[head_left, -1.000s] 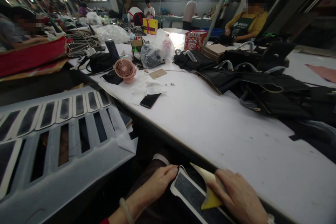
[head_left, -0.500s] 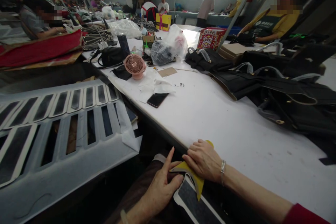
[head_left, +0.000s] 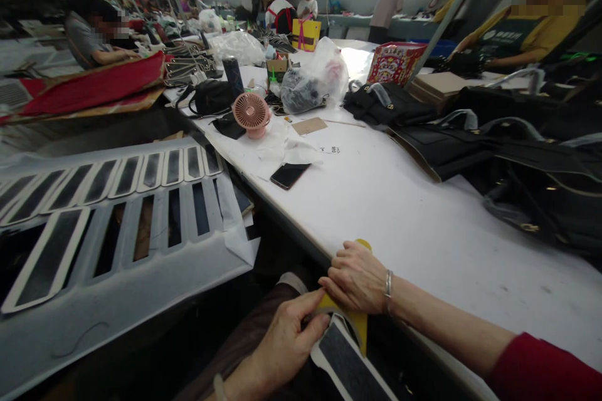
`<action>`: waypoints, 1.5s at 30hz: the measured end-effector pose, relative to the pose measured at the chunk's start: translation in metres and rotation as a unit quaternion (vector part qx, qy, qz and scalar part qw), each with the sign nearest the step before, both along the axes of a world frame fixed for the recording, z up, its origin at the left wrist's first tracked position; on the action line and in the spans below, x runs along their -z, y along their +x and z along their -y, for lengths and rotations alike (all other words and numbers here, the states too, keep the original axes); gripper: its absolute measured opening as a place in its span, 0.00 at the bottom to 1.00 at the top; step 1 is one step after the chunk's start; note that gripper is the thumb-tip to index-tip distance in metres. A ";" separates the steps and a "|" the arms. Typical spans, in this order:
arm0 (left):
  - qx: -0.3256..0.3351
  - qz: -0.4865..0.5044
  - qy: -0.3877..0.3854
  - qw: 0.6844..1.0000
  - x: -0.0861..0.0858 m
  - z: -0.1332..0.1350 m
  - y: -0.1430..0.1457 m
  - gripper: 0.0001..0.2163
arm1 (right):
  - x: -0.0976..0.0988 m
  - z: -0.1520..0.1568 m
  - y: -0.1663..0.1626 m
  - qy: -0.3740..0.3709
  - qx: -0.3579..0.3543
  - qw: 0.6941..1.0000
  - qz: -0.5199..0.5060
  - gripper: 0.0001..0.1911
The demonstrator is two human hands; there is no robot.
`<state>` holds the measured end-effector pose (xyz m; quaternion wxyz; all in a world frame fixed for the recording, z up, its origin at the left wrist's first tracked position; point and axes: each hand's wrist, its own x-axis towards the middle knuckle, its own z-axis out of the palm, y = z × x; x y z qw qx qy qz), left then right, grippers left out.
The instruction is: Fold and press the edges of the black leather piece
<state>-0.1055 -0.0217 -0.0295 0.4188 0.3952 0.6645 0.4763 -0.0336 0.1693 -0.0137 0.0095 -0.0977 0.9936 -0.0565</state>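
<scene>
Left hand [head_left: 286,341] pinches the yellow sheet [head_left: 360,326] at the strip's [head_left: 348,366] 12 o'clock end; right hand [head_left: 357,279] lies flat, fingers closed, pressing it. Best peel slowly, keeping the strip pinned.

The right hand [head_left: 356,277] covers most of the yellow sheet [head_left: 360,323], the dark strip [head_left: 350,366] runs off the bottom edge, and the far workers' hands are too small to make out.

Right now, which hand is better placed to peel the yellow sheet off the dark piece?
Probably the right hand: it lies on the yellow sheet at the table edge. The left hand pinches the dark white-edged piece at its end, so it can steady it.
</scene>
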 end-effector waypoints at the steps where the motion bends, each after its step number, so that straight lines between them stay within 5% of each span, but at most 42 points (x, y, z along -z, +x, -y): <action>1: 0.006 -0.008 0.003 1.000 -0.001 0.000 0.000 0.13 | 0.000 0.000 0.000 0.000 -0.002 1.000 0.002 0.25; 15: 0.132 -0.164 -0.056 0.976 -0.014 -0.002 -0.009 0.13 | 0.006 0.010 0.012 0.009 0.038 0.998 0.048 0.26; 33: 0.185 -0.230 -0.017 0.955 -0.009 0.001 -0.014 0.18 | 0.008 0.035 0.037 -0.006 0.167 0.979 0.118 0.30; 38: 0.200 -0.146 -0.023 0.969 -0.007 0.000 -0.019 0.19 | 0.006 0.047 0.045 -0.014 0.214 0.967 0.135 0.31; 45: 0.112 0.190 -0.070 0.973 0.017 -0.012 -0.024 0.19 | 0.001 0.058 0.054 -0.042 0.279 0.947 0.151 0.31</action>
